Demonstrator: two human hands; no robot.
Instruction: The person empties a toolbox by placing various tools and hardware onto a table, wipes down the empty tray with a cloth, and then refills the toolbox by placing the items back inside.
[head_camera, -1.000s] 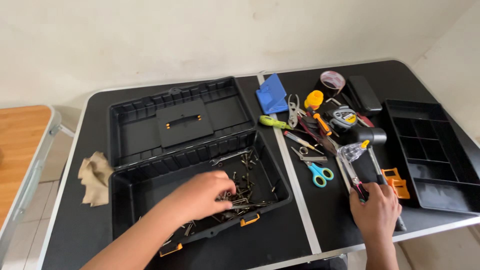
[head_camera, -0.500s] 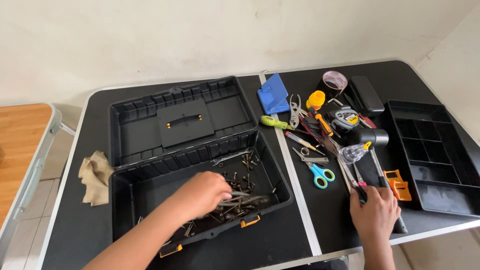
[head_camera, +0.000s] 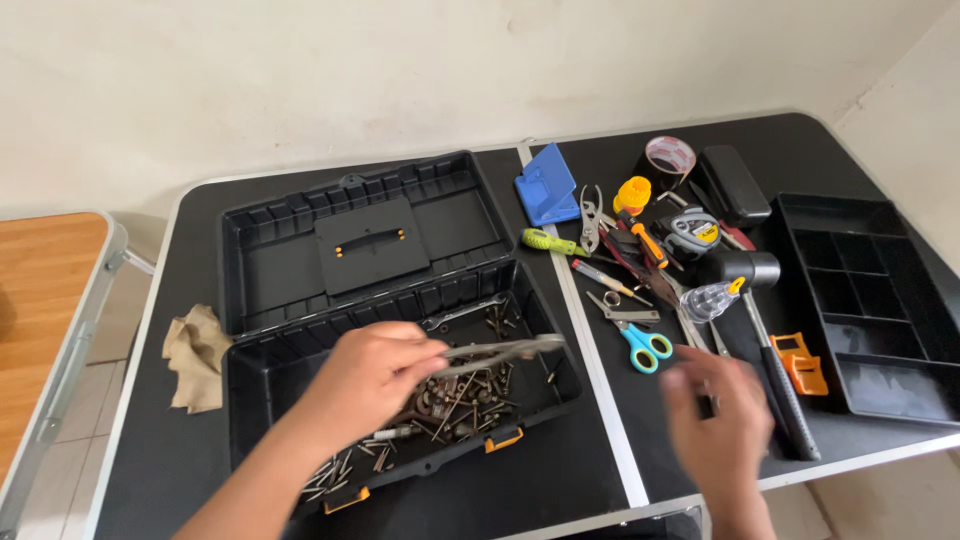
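Your left hand (head_camera: 368, 372): fingers closed on the handles of metal pliers (head_camera: 497, 352), held over the open black toolbox (head_camera: 262, 400). Beneath it: loose screws and nails (head_camera: 452, 395); beyond the pliers' tip, a wrench (head_camera: 462, 313). Your right hand (head_camera: 722, 412): blurred, grip unclear, over the table, just beside the black mallet (head_camera: 762, 312) and blue scissors (head_camera: 636, 338). Farther right: black divided tray (head_camera: 872, 300), compartments bare.

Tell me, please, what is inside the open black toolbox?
The toolbox holds loose screws and nails and a wrench. The left hand lifts pliers above them and covers part of the floor.
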